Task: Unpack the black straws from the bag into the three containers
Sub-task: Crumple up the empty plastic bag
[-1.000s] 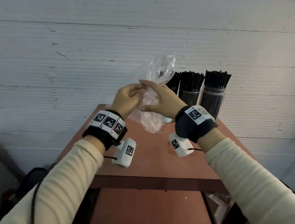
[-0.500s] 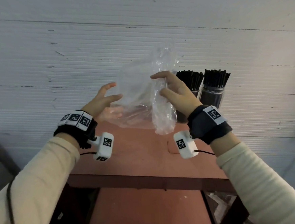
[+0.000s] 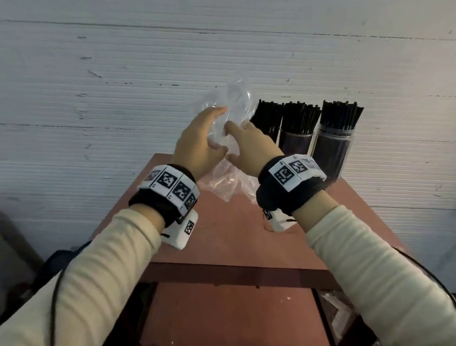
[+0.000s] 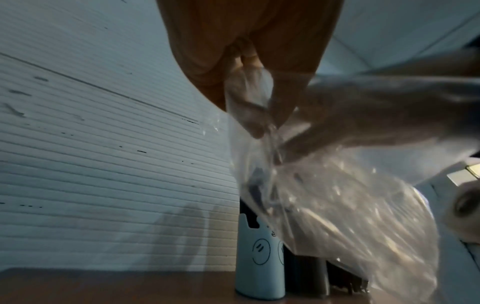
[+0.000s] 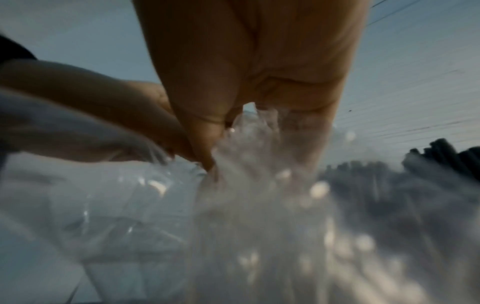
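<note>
Crumpling between both hands, a clear plastic bag is held up above the far part of the reddish-brown worktop. The left hand is curled round the bag's left side, and the right hand pinches it from the right; the two hands are close together. The bag appears empty. Black straws are packed upright in three containers standing side by side at the far right of the worktop, against a white ribbed wall. In the left wrist view, the leftmost container is seen as pale blue with drawn smiley faces; no writing can be read. Black-and-white square markers are carried on both wristbands.
</note>
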### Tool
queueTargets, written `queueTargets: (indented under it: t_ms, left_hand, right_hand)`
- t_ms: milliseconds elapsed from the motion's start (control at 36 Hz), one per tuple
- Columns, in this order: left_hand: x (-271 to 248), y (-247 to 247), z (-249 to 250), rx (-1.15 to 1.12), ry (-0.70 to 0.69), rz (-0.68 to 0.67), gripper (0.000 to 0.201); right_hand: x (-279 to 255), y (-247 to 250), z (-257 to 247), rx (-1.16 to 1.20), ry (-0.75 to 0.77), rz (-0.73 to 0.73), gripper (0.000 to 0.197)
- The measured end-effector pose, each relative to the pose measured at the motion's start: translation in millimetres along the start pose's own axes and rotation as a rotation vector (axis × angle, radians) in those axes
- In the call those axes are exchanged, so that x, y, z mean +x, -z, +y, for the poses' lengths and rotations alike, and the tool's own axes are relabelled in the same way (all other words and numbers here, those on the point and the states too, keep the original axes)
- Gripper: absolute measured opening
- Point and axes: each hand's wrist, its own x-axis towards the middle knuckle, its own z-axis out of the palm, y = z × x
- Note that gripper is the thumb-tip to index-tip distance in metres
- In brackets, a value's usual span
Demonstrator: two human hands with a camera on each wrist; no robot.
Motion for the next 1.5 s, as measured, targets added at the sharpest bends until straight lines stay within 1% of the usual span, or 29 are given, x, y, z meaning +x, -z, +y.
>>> queueTargets:
  t_ms: [83,139,194,250,278,333,389,444,500,611,667,722,750,805,833,889,944,972,1028,1111,1222,1278,1333,1417,1500]
  left_hand:
    - [0.6,-0.4,-3.9,0.015,0.048,0.012,0.074]
    - [-0.4,3.0,-7.3,0.009,0.111,0.021,0.075]
    - [-2.7,6.0,-9.5,-0.010,0.156,-0.002,0.076]
    - [-5.2,7.4,-7.8,-0.028,0.173,-0.052,0.074]
    - [-6.2,7.5,-5.5,-0.040,0.178,-0.081,0.072]
    - [-7.7,6.7,-1.3,-0.074,0.183,-0.142,0.068]
    - [-8.9,5.1,2.3,-0.130,0.183,-0.195,0.066]
    - [-9.9,3.5,5.5,-0.212,0.201,-0.230,0.062]
    - [-11.0,2.9,6.8,-0.314,0.235,-0.248,0.055]
    - [-12.6,8.8,11.9,-0.565,0.299,-0.214,0.041]
    - [-11.1,10.6,9.9,-0.586,0.320,-0.201,0.041]
    - [-9.3,11.0,4.2,-0.531,0.277,-0.152,0.043]
    - [-8.6,11.2,-1.3,-0.456,0.215,-0.097,0.044]
    - [-8.2,13.3,-12.9,-0.236,0.062,0.016,0.044]
    - [-7.8,14.5,-18.8,-0.143,0.000,0.047,0.047]
    - [-7.5,16.3,-27.0,-0.042,-0.074,0.058,0.067]
    - [-6.5,16.4,-29.7,-0.026,-0.112,0.032,0.087]
    - [-5.7,15.5,-29.7,-0.027,-0.133,0.012,0.093]
    - [-4.0,12.3,-28.6,-0.023,-0.158,-0.037,0.100]
    - [0.6,10.0,-26.3,0.013,-0.145,-0.117,0.106]
    - [4.8,9.1,-23.4,0.028,-0.063,-0.229,0.110]
    - [5.6,6.9,-20.7,0.022,-0.032,-0.248,0.112]
    - [6.7,3.3,-16.5,0.025,-0.013,-0.286,0.113]
    - [7.1,-5.2,-7.8,0.010,0.025,-0.338,0.112]
    - [2.0,-9.6,-4.3,-0.011,0.090,-0.319,0.108]
  right_hand:
    - [-3.5,-3.4,2.4,0.199,0.039,0.011,0.044]
    - [-8.2,-2.4,5.9,0.357,0.086,-0.013,0.053]
    - [-12.1,-0.2,7.7,0.472,0.132,-0.050,0.072]
    - [-12.2,-1.1,11.8,0.513,0.168,-0.084,0.099]
    - [-12.0,-2.6,13.1,0.513,0.177,-0.101,0.108]
    - [-11.6,-6.3,14.3,0.489,0.170,-0.121,0.115]
    - [-10.9,-10.4,16.2,0.483,0.144,-0.093,0.113]
    - [-9.5,-12.2,18.2,0.475,0.130,-0.037,0.105]
    - [-8.8,-12.9,20.1,0.439,0.137,-0.017,0.100]
    - [-10.2,-11.5,25.6,0.444,0.119,0.019,0.091]
    - [-10.9,-10.5,28.6,0.450,0.128,0.040,0.083]
    - [-11.6,-7.8,30.6,0.457,0.136,0.055,0.075]
    - [-12.3,-6.0,31.3,0.465,0.128,0.062,0.072]
    - [-14.2,-2.2,33.1,0.482,0.095,0.061,0.067]
    - [-15.0,-0.6,34.2,0.497,0.083,0.060,0.066]
    - [-16.2,2.0,35.5,0.542,0.074,0.053,0.067]
    - [-16.6,4.0,34.9,0.581,0.066,0.036,0.068]
    - [-16.8,4.9,34.0,0.599,0.061,0.022,0.068]
    - [-17.4,5.6,31.6,0.626,0.071,-0.005,0.069]
    - [-19.6,5.8,29.8,0.662,0.091,-0.055,0.072]
    - [-22.4,3.9,31.5,0.749,0.140,-0.121,0.076]
    - [-22.1,4.6,32.8,0.811,0.152,-0.103,0.076]
    - [-20.5,6.4,31.9,0.827,0.157,-0.104,0.071]
    - [-22.2,7.8,26.6,0.757,0.160,-0.091,0.069]
    - [-22.5,4.0,23.3,0.685,0.125,-0.020,0.070]
